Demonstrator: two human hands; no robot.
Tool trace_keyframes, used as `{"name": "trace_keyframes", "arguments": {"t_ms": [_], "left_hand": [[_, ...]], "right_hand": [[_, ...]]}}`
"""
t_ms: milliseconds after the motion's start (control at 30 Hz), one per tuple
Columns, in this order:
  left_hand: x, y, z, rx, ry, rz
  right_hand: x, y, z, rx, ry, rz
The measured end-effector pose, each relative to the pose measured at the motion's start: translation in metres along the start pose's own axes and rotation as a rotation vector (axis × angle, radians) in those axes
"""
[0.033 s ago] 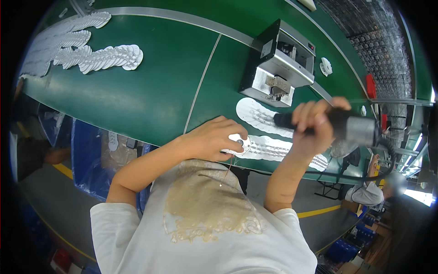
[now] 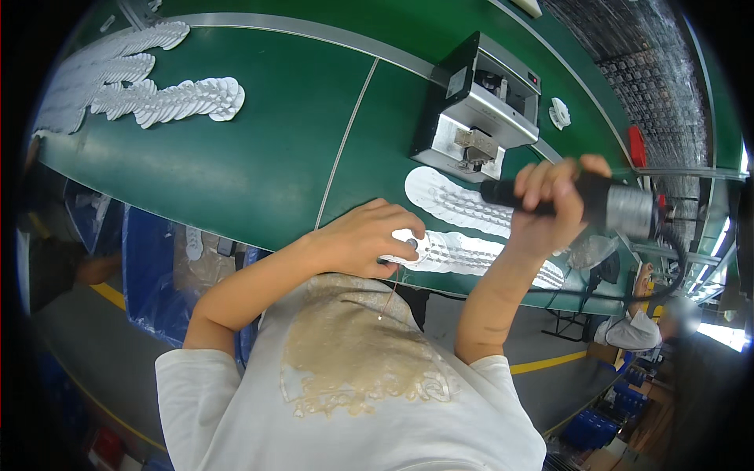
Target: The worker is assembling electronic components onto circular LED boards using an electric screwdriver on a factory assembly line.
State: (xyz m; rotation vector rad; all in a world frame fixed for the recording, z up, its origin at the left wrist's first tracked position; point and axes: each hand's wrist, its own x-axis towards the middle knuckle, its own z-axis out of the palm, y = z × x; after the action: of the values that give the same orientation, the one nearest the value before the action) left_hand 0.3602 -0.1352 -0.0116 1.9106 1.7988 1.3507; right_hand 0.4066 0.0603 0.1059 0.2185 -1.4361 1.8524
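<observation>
Left grip holds a white part (partly hidden) at its fingertips.

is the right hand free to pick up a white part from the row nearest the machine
Probably not: the right hand grips a black handheld tool, whose tip overlaps that row of white parts in this view.

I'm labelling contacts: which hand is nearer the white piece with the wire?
Left: the left hand holds the white piece; the right hand, holding a corded power tool, is raised to its right.
</observation>
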Motion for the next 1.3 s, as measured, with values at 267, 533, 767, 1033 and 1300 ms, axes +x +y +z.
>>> {"name": "trace_keyframes", "arguments": {"t_ms": [267, 533, 767, 1033, 1300], "left_hand": [[0.0, 0.0, -0.001, -0.023, 0.039, 0.0], [0.003, 0.0, -0.001, -0.015, 0.017, -0.009], [0.0, 0.0, 0.001, -0.013, 0.046, -0.017], [0.0, -0.001, -0.001, -0.034, 0.048, -0.007], [-0.001, -0.003, 0.001, -0.043, 0.053, 0.001]], "right_hand": [[0.042, 0.018, -0.001, -0.13, 0.106, -0.002], [0.052, 0.028, 0.002, -0.177, 0.059, 0.096], [0.035, 0.024, 0.001, -0.106, 0.018, 0.114], [-0.051, -0.018, 0.017, -0.037, -0.058, 0.173], [-0.071, -0.017, 0.025, -0.094, -0.048, 0.217]]}}
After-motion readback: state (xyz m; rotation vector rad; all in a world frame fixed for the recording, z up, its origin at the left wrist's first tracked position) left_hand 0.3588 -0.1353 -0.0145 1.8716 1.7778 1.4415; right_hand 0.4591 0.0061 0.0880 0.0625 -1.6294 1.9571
